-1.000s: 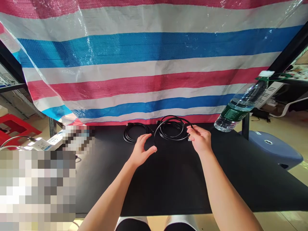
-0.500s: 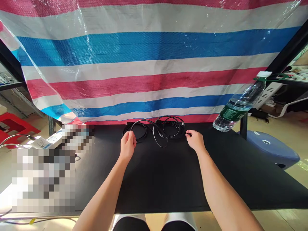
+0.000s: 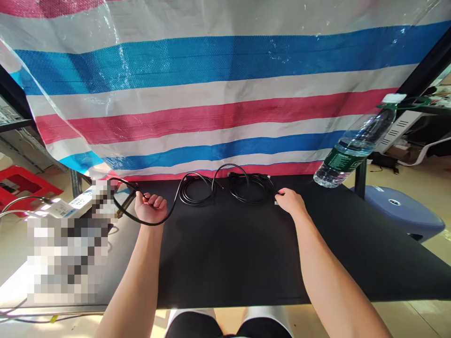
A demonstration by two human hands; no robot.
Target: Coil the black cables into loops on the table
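Note:
A long black cable (image 3: 175,201) stretches leftward from the coils and loops around my left hand (image 3: 151,208). That hand is turned palm up with its fingers curled on the cable, left of the coils. At the back of the black table lie a left coil (image 3: 194,189) and a right coil (image 3: 248,189) of black cable. Just right of the right coil, my right hand (image 3: 289,201) is pinched on a small cable end (image 3: 276,203) near the tabletop.
A water bottle (image 3: 347,152) leans at the back right of the black table (image 3: 232,258). Behind hangs a striped sheet (image 3: 211,108). On the left are a white power strip (image 3: 79,201) and a pixelated area. A blue stool (image 3: 398,206) stands at the right.
My left hand has moved left and turned palm up, drawing a stretch of cable out from the coils. My right hand has stayed beside the right coil.

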